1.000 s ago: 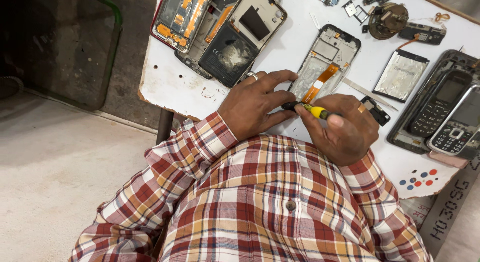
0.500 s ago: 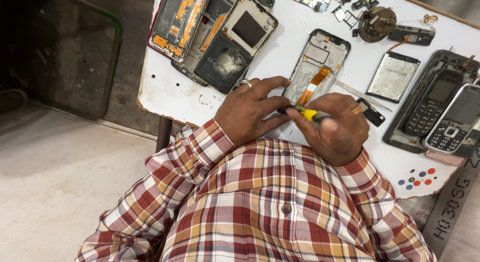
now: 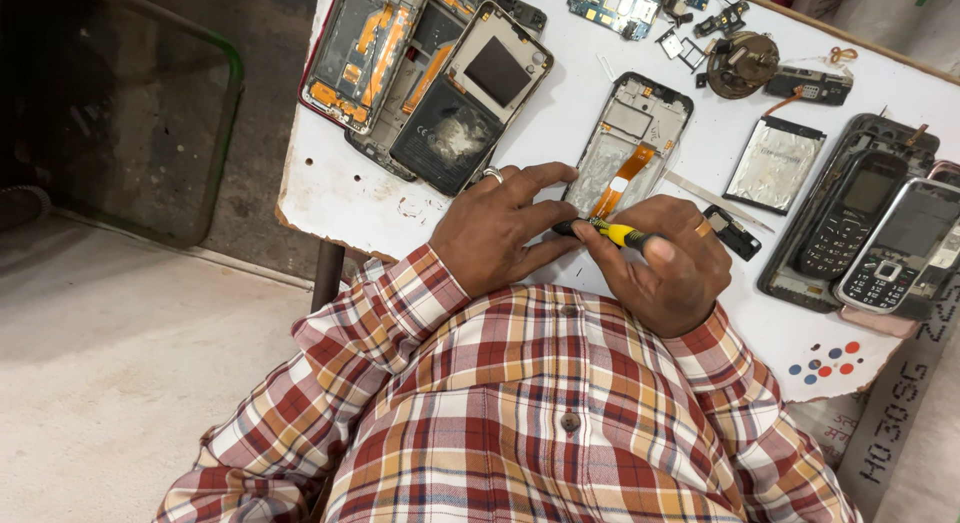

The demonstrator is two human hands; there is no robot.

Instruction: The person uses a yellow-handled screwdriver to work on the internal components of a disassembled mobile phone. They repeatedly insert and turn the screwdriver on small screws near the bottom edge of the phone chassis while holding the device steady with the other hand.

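White table (image 3: pixel 350 198), chipped at its edge, strewn with phone parts. Right hand (image 3: pixel 672 271) grips a yellow-handled screwdriver (image 3: pixel 610 231) — its tip meets the left hand (image 3: pixel 500 225), whose fingers press the lower end of an opened phone frame (image 3: pixel 630 143). Two keypad phones (image 3: pixel 880 238) lie at three o'clock.

Single head-worn view, steeply down, close over white table (image 3: pixel 340 198) near edge.
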